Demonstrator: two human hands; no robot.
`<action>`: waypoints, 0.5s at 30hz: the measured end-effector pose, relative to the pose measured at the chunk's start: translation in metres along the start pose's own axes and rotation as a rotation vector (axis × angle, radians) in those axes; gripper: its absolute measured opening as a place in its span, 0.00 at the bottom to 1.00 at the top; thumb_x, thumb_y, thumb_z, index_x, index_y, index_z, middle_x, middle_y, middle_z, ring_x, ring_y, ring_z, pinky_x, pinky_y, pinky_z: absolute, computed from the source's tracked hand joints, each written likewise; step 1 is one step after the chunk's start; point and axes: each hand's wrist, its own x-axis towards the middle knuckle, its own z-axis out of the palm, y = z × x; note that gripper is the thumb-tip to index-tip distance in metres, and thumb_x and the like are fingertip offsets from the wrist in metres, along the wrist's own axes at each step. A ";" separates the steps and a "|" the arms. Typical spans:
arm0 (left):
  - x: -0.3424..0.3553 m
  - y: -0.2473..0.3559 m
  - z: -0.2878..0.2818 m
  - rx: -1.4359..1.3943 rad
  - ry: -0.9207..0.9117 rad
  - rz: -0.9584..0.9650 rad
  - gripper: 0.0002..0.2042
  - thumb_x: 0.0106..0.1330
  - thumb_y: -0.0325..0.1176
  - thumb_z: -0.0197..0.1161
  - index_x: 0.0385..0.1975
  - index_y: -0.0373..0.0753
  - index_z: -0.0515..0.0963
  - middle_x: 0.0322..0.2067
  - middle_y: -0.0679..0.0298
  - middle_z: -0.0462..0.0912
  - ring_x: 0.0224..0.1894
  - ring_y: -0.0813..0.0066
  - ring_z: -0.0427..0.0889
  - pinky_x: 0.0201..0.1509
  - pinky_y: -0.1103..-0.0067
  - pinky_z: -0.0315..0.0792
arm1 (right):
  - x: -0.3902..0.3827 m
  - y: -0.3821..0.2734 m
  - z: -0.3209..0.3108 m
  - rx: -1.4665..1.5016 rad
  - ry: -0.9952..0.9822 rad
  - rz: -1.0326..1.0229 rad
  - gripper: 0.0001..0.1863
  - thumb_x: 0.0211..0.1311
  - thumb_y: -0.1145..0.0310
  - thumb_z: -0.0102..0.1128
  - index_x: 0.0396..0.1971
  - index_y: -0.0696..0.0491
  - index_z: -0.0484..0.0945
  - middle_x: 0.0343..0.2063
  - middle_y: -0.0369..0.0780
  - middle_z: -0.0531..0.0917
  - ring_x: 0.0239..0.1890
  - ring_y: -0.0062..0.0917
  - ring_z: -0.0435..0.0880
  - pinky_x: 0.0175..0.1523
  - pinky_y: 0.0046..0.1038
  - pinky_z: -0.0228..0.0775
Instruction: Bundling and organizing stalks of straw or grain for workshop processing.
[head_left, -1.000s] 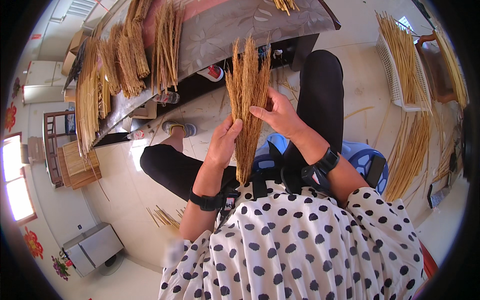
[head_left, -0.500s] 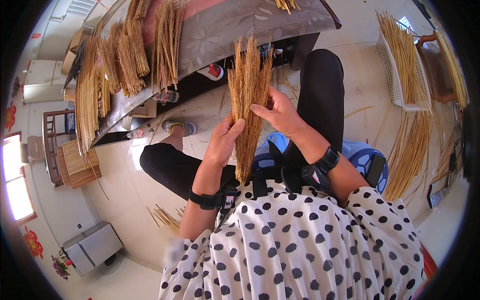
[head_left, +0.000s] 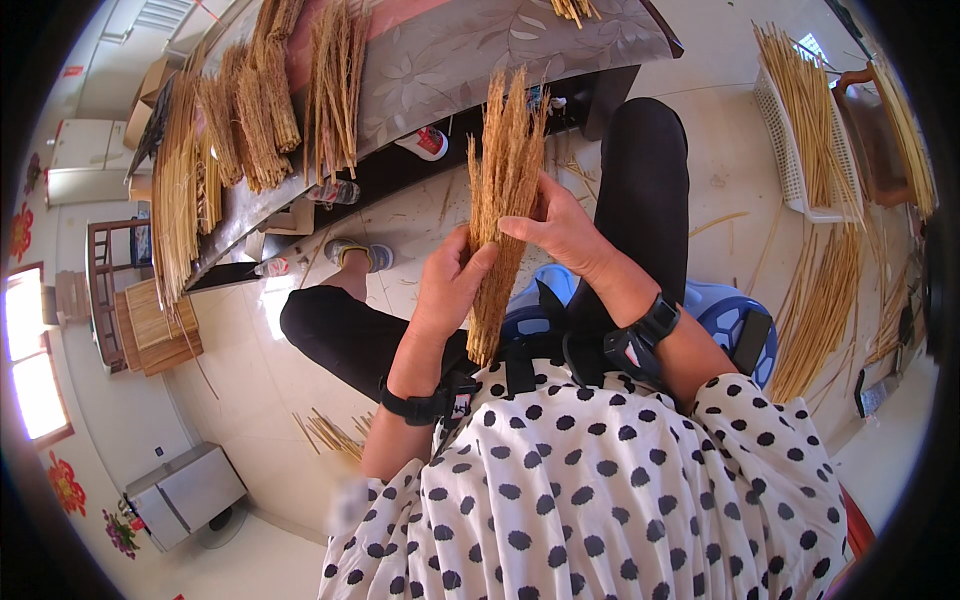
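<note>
Between both hands I hold a bundle of dry broom straw (head_left: 505, 165), its bushy tips pointing away from me and its narrow end near my lap. My left hand (head_left: 450, 280) is wrapped round the left side of the lower part, thumb on top. Slightly higher, my right hand (head_left: 555, 230) grips the right side, its thumb lying across the front of the straw. The fingers behind the bundle are partly hidden.
Ahead is a table (head_left: 420, 75) with a patterned cover, bearing several straw bundles (head_left: 262, 110) at its left. A white basket (head_left: 785, 135) of stalks stands at right, beside loose stalks (head_left: 820, 310) on the floor. A blue stool (head_left: 715, 320) is under me.
The bundle has turned a little in my hands and looks narrower, its tips drawn closer together. Both hands stay round it in nearly the same place.
</note>
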 end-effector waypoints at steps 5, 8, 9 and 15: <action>-0.003 0.008 0.000 0.173 0.043 0.036 0.12 0.66 0.34 0.58 0.42 0.31 0.72 0.27 0.64 0.77 0.29 0.82 0.71 0.34 0.79 0.69 | 0.000 -0.001 -0.001 -0.097 0.016 -0.023 0.29 0.54 0.72 0.67 0.55 0.58 0.66 0.45 0.37 0.78 0.47 0.19 0.75 0.55 0.24 0.67; 0.000 0.010 0.000 0.288 0.059 0.055 0.10 0.67 0.33 0.57 0.39 0.32 0.72 0.24 0.64 0.75 0.27 0.82 0.69 0.32 0.79 0.68 | 0.001 0.001 -0.005 -0.141 0.002 -0.047 0.27 0.55 0.72 0.66 0.54 0.58 0.67 0.45 0.37 0.78 0.48 0.19 0.75 0.56 0.24 0.66; 0.000 0.006 -0.001 0.255 0.041 0.039 0.10 0.67 0.33 0.56 0.39 0.32 0.72 0.24 0.65 0.74 0.27 0.82 0.69 0.32 0.80 0.68 | 0.000 0.003 -0.006 -0.134 -0.011 -0.045 0.26 0.56 0.73 0.65 0.54 0.58 0.67 0.45 0.37 0.78 0.48 0.19 0.75 0.55 0.25 0.66; 0.001 0.003 -0.002 0.045 -0.010 0.019 0.10 0.70 0.33 0.52 0.41 0.32 0.73 0.27 0.71 0.73 0.30 0.85 0.68 0.34 0.82 0.67 | 0.002 0.001 -0.006 -0.027 -0.062 -0.017 0.23 0.58 0.76 0.62 0.53 0.58 0.68 0.46 0.37 0.78 0.48 0.19 0.75 0.55 0.25 0.67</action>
